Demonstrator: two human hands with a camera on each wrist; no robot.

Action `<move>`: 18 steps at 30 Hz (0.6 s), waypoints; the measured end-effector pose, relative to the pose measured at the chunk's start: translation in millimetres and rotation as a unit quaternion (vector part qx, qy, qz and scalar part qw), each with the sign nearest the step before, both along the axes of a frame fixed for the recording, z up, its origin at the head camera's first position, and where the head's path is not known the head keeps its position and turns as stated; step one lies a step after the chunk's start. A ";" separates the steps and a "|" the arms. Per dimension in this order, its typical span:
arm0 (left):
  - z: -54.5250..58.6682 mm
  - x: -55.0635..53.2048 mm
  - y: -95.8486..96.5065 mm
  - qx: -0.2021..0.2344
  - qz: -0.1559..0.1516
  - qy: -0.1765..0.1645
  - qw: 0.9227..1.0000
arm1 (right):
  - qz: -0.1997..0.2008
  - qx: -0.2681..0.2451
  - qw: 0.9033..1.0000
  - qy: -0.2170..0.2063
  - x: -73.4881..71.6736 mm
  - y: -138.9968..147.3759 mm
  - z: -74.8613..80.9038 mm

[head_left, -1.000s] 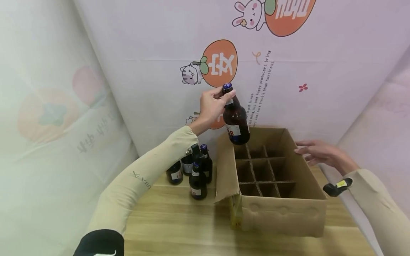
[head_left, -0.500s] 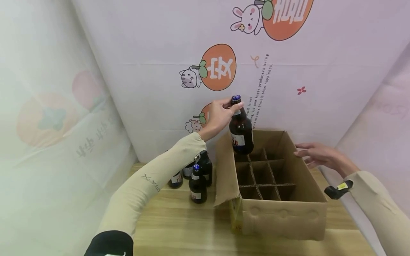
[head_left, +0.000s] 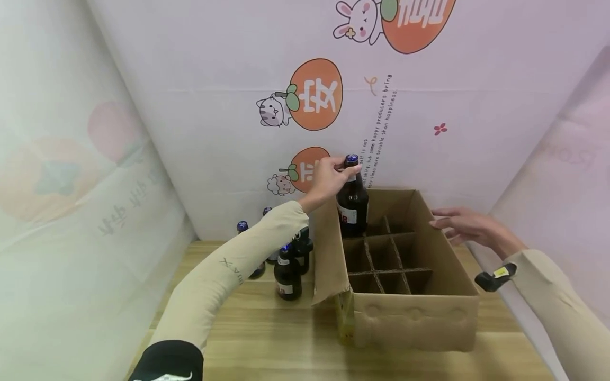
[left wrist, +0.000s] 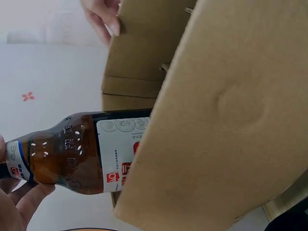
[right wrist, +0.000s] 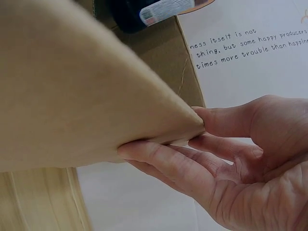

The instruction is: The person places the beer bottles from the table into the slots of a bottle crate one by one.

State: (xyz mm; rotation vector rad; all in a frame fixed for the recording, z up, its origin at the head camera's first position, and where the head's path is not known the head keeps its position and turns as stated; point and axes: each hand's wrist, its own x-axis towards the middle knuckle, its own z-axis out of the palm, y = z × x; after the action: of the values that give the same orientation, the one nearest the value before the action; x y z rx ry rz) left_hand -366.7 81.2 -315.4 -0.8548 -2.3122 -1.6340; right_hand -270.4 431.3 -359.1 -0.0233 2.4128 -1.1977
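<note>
Brown bottle lowered into carton; blue cap, red-printed white label.

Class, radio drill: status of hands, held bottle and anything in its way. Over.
Left hand holds bottle by neck; right hand touches right side of box. Bottle roughly upright, far left corner. No obstruction seen; flap folded outward.

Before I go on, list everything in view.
Table: one, wood, underneath
Cardboard box: one, brown, on the table
Held bottle: one, dark, at the box's far-left compartment
Standing bottles: four visible, dark, left of the box
Printed backdrop: count unclear, white, behind
Wrist device: one, black and yellow, right wrist
Sleeves: two, cream, forearms
Cuff: one, black, left arm
Left grip: one, bare, on held bottle's neck
Right grip: one, bare, on the box's right wall
</note>
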 end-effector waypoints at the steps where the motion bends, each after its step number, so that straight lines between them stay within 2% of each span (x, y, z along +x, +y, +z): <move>1: -1.8 0.0 1.7 -0.005 0.003 0.000 1.000 | 0.000 0.000 1.000 0.000 0.2 0.1 0.2; 5: -9.0 -0.1 6.5 -0.039 0.011 0.009 0.999 | 0.000 -0.002 1.000 0.000 0.2 0.0 -0.2; 9: -12.6 -1.7 10.1 -0.068 0.011 0.034 0.997 | 0.001 0.000 1.000 -0.002 -0.5 0.6 -1.2; 13: -12.6 -3.6 14.3 -0.067 0.023 0.043 0.997 | 0.001 0.003 1.000 0.001 -1.3 2.0 -1.1; 18: -11.3 -2.7 20.3 -0.063 0.056 0.025 0.996 | 0.002 0.002 1.000 -0.003 -2.0 2.0 -1.4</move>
State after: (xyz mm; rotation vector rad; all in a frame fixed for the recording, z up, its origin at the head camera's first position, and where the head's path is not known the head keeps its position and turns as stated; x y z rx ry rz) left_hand -369.4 101.5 -326.7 -0.7653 -2.4027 -1.4186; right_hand -272.3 433.3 -360.5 -0.0222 2.4085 -1.1890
